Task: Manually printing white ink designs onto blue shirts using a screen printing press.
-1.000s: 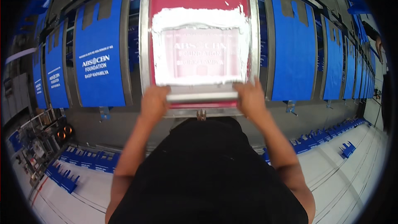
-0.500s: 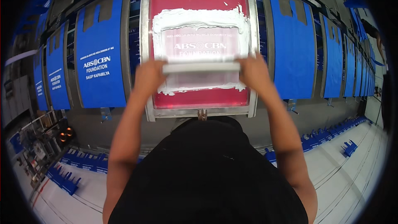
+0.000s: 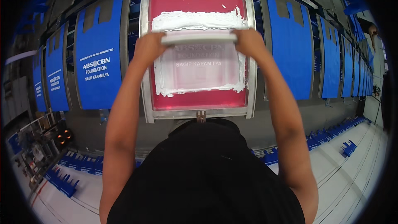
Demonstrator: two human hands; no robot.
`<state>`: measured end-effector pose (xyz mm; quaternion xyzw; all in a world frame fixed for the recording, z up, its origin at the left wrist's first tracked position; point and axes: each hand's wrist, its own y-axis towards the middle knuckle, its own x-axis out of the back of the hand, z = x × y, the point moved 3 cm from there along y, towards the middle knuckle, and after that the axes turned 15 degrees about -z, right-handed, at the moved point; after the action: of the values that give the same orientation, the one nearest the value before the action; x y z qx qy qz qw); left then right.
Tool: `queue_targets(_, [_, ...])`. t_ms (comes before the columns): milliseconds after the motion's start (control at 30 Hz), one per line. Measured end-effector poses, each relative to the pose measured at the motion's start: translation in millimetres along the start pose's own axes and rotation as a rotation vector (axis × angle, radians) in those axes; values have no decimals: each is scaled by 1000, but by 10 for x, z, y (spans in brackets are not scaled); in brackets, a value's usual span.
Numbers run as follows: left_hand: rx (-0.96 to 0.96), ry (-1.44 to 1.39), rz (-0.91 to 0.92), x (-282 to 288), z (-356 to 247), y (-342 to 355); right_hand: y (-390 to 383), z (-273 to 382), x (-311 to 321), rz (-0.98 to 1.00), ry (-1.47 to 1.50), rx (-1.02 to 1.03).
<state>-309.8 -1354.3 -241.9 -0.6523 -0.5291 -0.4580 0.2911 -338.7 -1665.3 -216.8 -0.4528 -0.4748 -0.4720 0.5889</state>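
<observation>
In the middle lies a screen printing frame (image 3: 145, 87) with a metal border and red mesh (image 3: 190, 101). White ink (image 3: 195, 18) is smeared in thick bands and ridges around a pale rectangle bearing a printed design. My left hand (image 3: 147, 45) and my right hand (image 3: 248, 45) are closed on the two ends of a pale squeegee bar (image 3: 199, 38), held across the upper part of the pale rectangle, just below the thick upper ink band. A small metal clamp (image 3: 201, 116) sits at the frame's lower edge.
Blue cut sheets (image 3: 98, 83) (image 3: 289, 62) on grey boards run in rows to both sides; some carry white print. More blue pieces (image 3: 62, 182) lie on a white surface below. Equipment with orange glowing rings (image 3: 62, 137) is at lower left. Another person's arm (image 3: 371, 30) shows at far right.
Both hands and the squeegee have moved from the lower edge of the pale rectangle up toward its upper edge, away from my body. The bar stays gripped.
</observation>
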Motion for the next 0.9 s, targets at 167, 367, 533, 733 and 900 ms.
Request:
queue_targets(167, [-93,-149,-29,8,-193,-1797,-1687,498,-51,35,89,-7])
queue_targets(367, [-61,-106,-83,-205,-16,-814,-857,303,-270,-115,5,55])
queue_targets(533, [-43,-16,-140,-98,60,329,394,-43,-130,-80,-23,70])
queue_targets(733, [50,-47,26,153,-69,-599,-511,299,148,75,12,82])
queue_targets(900, [-81,-168,-89,39,-283,-1712,-1736,519,-150,-72,201,16])
